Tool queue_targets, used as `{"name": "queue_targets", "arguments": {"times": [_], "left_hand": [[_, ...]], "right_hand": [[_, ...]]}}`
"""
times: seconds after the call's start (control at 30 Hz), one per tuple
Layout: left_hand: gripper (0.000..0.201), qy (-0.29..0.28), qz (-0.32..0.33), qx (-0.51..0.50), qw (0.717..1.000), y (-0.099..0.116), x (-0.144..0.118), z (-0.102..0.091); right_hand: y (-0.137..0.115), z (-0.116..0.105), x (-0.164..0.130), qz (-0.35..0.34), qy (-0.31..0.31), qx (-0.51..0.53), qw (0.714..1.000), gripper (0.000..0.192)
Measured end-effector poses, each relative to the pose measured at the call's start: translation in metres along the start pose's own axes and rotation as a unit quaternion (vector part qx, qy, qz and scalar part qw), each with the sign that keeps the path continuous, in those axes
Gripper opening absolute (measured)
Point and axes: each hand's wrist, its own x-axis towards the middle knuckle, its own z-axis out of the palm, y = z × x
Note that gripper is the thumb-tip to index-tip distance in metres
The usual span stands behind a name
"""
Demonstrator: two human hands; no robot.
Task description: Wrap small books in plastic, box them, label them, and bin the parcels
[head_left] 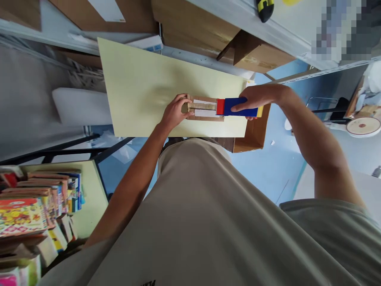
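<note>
A small brown cardboard box (205, 108) lies on the pale yellow tabletop (137, 91), with white patches and a tan strip along its middle. My left hand (175, 112) grips its left end, thumb and fingers on opposite sides. My right hand (248, 102) is closed around a blue box (232, 107) with a red left end and a yellow right end. The red end meets or overlaps the right end of the cardboard box; I cannot tell whether it presses on it. The palm and part of the blue box's right half are hidden by my fingers.
An open cardboard carton (254, 133) stands below the table's right end. Larger cartons (193, 28) line the shelf behind the table. Packed books (38, 206) sit on another yellow surface at lower left. A black and yellow tool (264, 10) lies on the upper shelf.
</note>
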Motion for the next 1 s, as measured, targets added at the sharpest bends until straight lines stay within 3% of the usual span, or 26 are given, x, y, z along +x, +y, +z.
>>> {"name": "queue_targets", "arguments": {"times": [0.1, 0.17, 0.27, 0.33, 0.5, 0.67, 0.87, 1.0], "left_hand": [[0.037, 0.009, -0.018, 0.014, 1.000, 0.004, -0.002, 0.001], [0.038, 0.018, -0.031, 0.017, 0.999, 0.005, -0.003, 0.004], [0.040, 0.031, -0.052, 0.012, 0.998, 0.006, -0.004, 0.012], [0.045, 0.041, -0.074, 0.005, 0.996, 0.005, -0.006, 0.017], [0.055, 0.053, -0.148, 0.001, 0.988, 0.002, -0.013, 0.018], [0.055, 0.070, -0.184, -0.068, 0.978, 0.009, -0.015, 0.021], [0.047, 0.184, -0.198, -0.081, 0.959, 0.005, -0.014, 0.038], [0.051, 0.242, -0.197, -0.046, 0.949, -0.001, -0.022, 0.031]], "right_hand": [[0.044, -0.009, -0.020, 0.026, -0.135, 0.000, 0.991, 0.077], [0.073, -0.009, -0.026, 0.050, -0.158, 0.005, 0.986, 0.070], [0.109, 0.006, -0.014, 0.059, -0.170, 0.032, 0.983, 0.063], [0.128, 0.026, 0.007, 0.042, -0.169, 0.044, 0.984, 0.069], [0.158, 0.084, 0.072, -0.015, -0.092, 0.046, 0.995, 0.078], [0.158, 0.115, 0.102, -0.064, -0.089, 0.074, 0.991, 0.075], [0.133, 0.121, 0.095, -0.062, -0.078, 0.096, 0.990, 0.070], [0.105, 0.126, 0.092, -0.078, -0.076, 0.107, 0.988, 0.062]]}}
